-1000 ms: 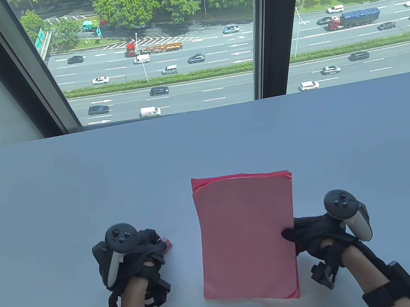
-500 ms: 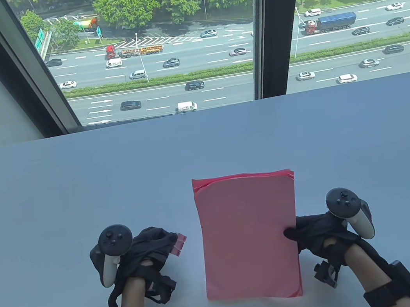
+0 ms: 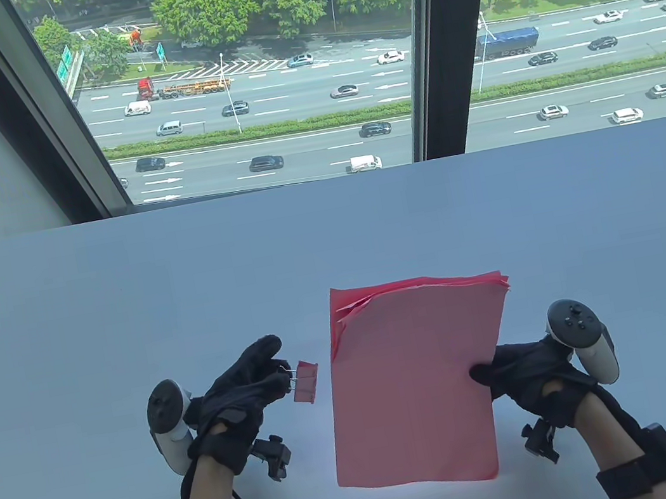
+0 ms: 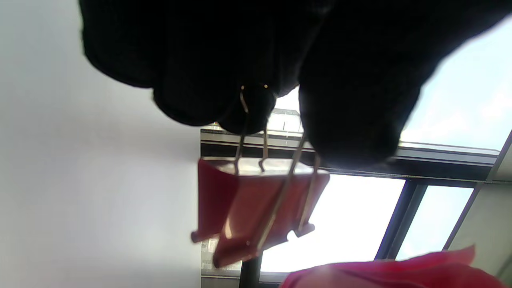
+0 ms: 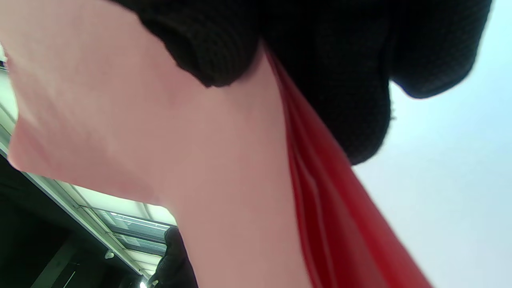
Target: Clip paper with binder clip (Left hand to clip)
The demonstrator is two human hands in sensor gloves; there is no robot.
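Just right of the left hand (image 3: pixel 240 401), its pinched clip (image 3: pixel 305 382) nears the paper (image 3: pixel 418 382); the right hand (image 3: pixel 525 373) grips the stack's right edge. Left wrist: fingers (image 4: pixel 352 116) squeeze the wire handles, mouth parted. Right wrist: fingers (image 5: pixel 340 72) clamp the paper.

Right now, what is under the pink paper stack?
The paper stack is lifted off the table by the right hand, fingers beneath one edge, thumb on top. Whatever else lies beneath is covered by the sheets.
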